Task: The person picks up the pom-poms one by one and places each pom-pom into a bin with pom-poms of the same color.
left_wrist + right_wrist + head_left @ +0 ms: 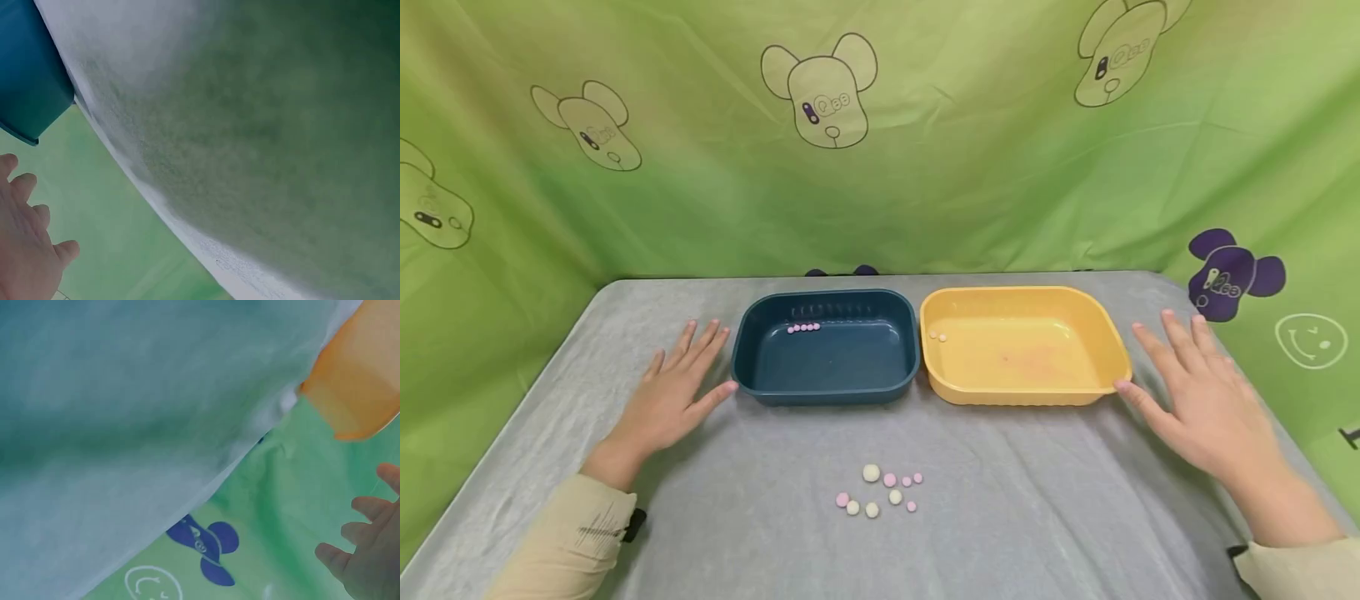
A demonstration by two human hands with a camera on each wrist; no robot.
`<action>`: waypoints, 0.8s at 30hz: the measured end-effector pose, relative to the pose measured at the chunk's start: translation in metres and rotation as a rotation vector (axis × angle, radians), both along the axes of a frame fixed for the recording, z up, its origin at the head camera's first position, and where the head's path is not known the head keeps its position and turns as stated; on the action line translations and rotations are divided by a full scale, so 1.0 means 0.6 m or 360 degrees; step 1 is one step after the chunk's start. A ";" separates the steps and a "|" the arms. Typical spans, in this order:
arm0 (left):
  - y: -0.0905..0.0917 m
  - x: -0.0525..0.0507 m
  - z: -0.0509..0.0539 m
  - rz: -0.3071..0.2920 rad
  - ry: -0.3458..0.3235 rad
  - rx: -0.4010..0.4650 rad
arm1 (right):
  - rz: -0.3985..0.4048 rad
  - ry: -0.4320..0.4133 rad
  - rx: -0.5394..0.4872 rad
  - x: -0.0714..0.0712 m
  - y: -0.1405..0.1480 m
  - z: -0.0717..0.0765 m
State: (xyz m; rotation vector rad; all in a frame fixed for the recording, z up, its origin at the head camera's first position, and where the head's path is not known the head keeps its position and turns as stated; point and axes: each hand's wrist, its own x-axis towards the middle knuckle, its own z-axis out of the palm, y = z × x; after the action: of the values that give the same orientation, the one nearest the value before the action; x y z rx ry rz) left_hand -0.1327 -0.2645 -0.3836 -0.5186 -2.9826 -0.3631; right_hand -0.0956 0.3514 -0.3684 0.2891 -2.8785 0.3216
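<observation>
My left hand (670, 396) is spread beside the dark blue basin (823, 392), thumb near its left rim, holding nothing. On the other side, my right hand (1206, 400) has its fingers spread by the yellow basin (1022, 395), with the thumb at the right front corner; touching or just apart, I cannot tell. A row of several small pink balls (803, 328) lies in the blue basin near its back wall. Two small pale balls (937, 337) sit at the left inside the yellow one. Both wrist views show the fingers (24, 187) (369, 509) extended and free.
Several loose balls lie on the grey tablecloth (737, 517) in front of the basins, among them a large white ball (871, 473) and a pink ball (842, 500). The basins stand side by side. A green printed curtain (925, 192) encloses the table's back and sides.
</observation>
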 end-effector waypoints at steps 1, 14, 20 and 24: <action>0.000 0.000 0.000 -0.0005 -0.0007 0.0001 | 0.0012 0.0006 0.0000 0.000 -0.003 0.001; 0.011 0.004 0.006 -0.0054 -0.0037 -0.0010 | 0.0108 0.0051 -0.0005 0.006 -0.058 0.022; 0.018 0.004 0.011 -0.0052 -0.0029 -0.0006 | 0.0174 0.0104 0.0021 0.009 -0.081 0.029; 0.025 0.002 0.015 -0.0054 -0.0023 0.0001 | 0.0222 0.0106 0.0002 0.013 -0.095 0.029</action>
State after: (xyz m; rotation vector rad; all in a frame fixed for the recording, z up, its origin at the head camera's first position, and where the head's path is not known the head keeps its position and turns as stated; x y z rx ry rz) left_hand -0.1314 -0.2496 -0.3747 -0.5691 -2.9910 -0.3723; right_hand -0.0879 0.2943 -0.3508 0.4930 -2.7989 0.3280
